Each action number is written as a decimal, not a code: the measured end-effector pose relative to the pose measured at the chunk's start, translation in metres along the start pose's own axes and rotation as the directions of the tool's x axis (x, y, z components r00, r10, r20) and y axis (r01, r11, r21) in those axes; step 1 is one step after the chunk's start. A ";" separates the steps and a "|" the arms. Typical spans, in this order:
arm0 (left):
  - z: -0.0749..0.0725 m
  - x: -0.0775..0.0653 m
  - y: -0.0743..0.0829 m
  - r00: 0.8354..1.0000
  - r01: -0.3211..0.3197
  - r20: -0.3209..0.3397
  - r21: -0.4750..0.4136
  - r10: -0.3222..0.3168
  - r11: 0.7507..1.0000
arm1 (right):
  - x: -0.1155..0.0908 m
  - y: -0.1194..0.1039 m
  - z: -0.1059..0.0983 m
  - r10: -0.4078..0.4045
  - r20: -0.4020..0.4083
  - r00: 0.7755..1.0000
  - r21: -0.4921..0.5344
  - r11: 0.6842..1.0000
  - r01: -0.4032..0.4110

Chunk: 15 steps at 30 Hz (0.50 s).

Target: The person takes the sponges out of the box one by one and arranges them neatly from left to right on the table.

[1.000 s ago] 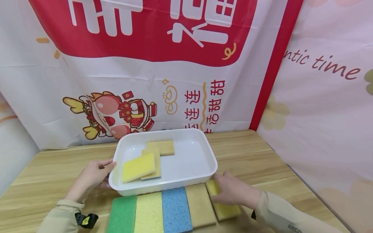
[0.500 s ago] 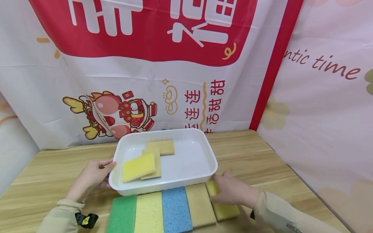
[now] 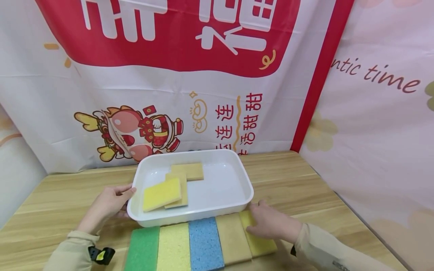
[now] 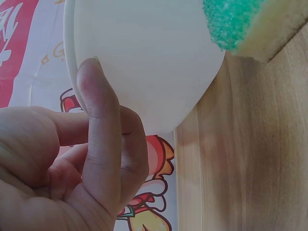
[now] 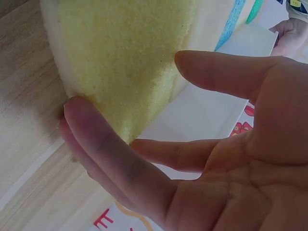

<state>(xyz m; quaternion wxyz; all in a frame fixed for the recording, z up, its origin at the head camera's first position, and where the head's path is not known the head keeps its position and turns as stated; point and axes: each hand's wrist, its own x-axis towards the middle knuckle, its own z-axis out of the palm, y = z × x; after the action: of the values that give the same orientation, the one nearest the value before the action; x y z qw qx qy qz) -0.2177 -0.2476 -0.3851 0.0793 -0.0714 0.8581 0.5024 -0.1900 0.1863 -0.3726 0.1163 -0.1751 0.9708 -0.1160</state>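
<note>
A white plastic tray [image 3: 220, 188] stands at the back of the table, two tan sponges [image 3: 193, 171] and a bright yellow sponge [image 3: 162, 194] lying in its left half. My left hand [image 3: 110, 201] holds the tray's left end, thumb against the wall and fingers bent at the rim. In front of the tray runs a row of sponges: green [image 3: 142, 248], pale yellow [image 3: 173, 246], blue [image 3: 206, 242] and tan [image 3: 233, 237]. At its right end my right hand [image 3: 272, 222] grips a yellow sponge [image 5: 125, 53] across its width, thumb on one long edge, fingers on the other.
The wooden table [image 3: 298, 180] shows bare surface on both sides of the tray. A printed cloth [image 3: 190, 82] hangs right behind the table, and a pale cloth [image 3: 373, 131] borders its right edge.
The yellow sponge in my right hand has shifted slightly left and now lies flush along the tan sponge. My left hand and the tray stay put.
</note>
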 end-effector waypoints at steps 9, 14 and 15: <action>0.001 0.001 -0.001 1.000 -0.019 -0.001 -0.013 0.019 1.000 | 0.001 -0.002 0.003 0.009 -0.015 1.000 0.018 1.000 -0.009; 0.002 0.002 -0.003 1.000 -0.018 -0.007 -0.019 0.017 1.000 | 0.001 -0.004 0.003 0.002 -0.021 1.000 0.020 1.000 -0.001; 0.002 0.002 -0.003 1.000 -0.018 -0.008 -0.016 0.018 1.000 | 0.002 -0.004 0.004 0.003 -0.023 1.000 0.017 1.000 -0.002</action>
<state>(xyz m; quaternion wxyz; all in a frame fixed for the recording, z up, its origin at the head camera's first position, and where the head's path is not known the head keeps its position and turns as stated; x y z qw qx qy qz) -0.2190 -0.2477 -0.3890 0.0707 -0.0664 0.8549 0.5097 -0.1894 0.1815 -0.3753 0.1068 -0.1714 0.9713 -0.1260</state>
